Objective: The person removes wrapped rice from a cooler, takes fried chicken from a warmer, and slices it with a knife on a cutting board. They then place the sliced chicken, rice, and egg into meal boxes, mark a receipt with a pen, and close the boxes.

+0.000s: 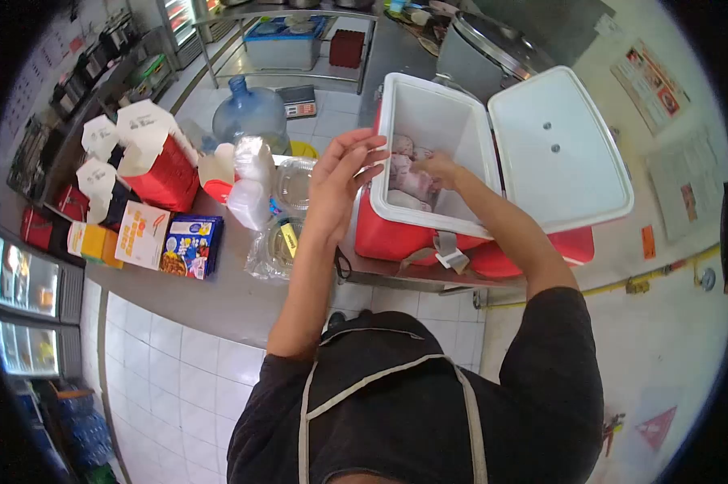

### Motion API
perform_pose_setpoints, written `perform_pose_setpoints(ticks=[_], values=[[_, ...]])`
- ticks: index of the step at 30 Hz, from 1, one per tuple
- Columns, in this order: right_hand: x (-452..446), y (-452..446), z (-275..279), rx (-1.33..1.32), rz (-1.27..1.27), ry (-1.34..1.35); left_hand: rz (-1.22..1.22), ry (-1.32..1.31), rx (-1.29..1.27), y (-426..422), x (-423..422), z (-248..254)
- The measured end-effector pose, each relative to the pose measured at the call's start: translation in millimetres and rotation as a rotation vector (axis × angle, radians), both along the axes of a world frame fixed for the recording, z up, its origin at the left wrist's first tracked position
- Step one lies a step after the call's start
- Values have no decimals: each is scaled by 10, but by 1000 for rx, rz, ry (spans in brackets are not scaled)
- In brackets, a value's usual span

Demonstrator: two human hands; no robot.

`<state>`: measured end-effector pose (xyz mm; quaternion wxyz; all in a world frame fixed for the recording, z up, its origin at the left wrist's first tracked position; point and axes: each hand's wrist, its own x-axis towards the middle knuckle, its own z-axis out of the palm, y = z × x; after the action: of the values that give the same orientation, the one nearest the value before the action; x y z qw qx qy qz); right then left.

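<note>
A red cooler (368,226) with a white inner wall stands on the counter, its white lid (566,153) swung open to the right. Wrapped pinkish packages (412,179) lie inside it. My right hand (438,168) reaches into the cooler and touches the packages; its fingers are bent together on the wrapping. My left hand (344,173) is raised at the cooler's left rim, fingers apart and slightly curled, with nothing in them.
Left on the counter (235,310) are red cartons (162,173), a blue box (190,246), clear plastic containers (295,185) and stacked cups (251,181). A big water jug (249,121) stands behind them. A large metal pot (493,52) is behind the cooler.
</note>
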<state>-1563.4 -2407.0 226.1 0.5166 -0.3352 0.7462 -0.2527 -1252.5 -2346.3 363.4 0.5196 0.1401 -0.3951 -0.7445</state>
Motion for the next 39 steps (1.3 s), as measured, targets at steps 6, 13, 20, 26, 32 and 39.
perform_pose_setpoints(ticks=[6,13,20,26,32,39], values=[[340,8,287,13,321,211,-45,12,1,110,-270,157],[373,122,1777,-560,99,-823,163,-273,237,-47,-787,386],[273,-607,390,-205,61,-70,-33,434,207,-66,-209,543],[561,-491,-290,-81,349,19,278,774,267,551,816,-55],[298,-469,224,-255,243,-142,434,964,337,974,1533,-598],[271,-388,1654,-947,-47,-324,660,868,609,1282,2193,-865]])
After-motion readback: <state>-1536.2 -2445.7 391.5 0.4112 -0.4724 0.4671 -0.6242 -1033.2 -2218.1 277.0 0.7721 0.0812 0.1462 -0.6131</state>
